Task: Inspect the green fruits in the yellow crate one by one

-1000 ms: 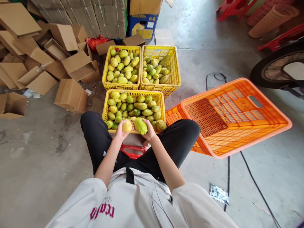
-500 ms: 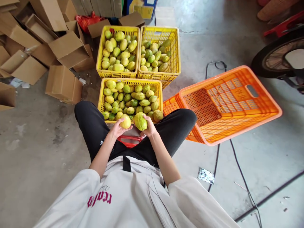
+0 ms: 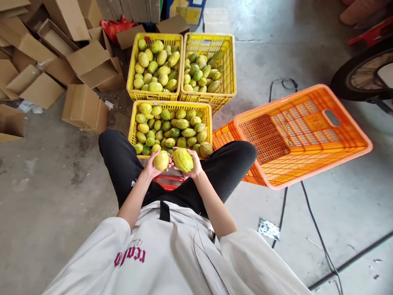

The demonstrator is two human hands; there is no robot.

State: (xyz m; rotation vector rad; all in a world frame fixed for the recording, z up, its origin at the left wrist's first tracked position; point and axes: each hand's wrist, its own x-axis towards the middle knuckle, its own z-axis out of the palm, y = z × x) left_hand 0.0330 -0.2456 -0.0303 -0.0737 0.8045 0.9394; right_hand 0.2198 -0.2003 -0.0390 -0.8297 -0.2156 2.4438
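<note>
Seated on a low red plastic stool (image 3: 168, 183), knees apart in black trousers, looking down. Left hand (image 3: 152, 165) wrapped around a small round yellow fruit (image 3: 161, 160), fingers curled under it, fruit sitting on top of the palm. Right hand (image 3: 193, 164) closed around a larger oval yellow-green fruit (image 3: 183, 159), thumb and fingers cupping its sides. Both fruits raised side by side, nearly touching, between the knees and just at the near rim of the nearest yellow plastic crate (image 3: 133, 127). That crate full of green and yellow fruit, directly ahead of the hands. Behind it two more yellow plastic crates side by side: far left crate (image 3: 132, 78) heaped with bigger yellowish fruit, far right crate (image 3: 229, 69) with greener fruit and about half full. Big orange plastic lattice crate (image 3: 307, 135) tilted on its side to the right of the right knee, touching the trouser leg edge, inside showing nothing. Flattened and open brown cardboard boxes (image 3: 82, 65) scattered over the concrete floor (image 3: 46, 184) to the left. Black cable (image 3: 316, 221) running across the floor on the right. Wheel of a vehicle (image 3: 362, 78) at the top right edge.
</note>
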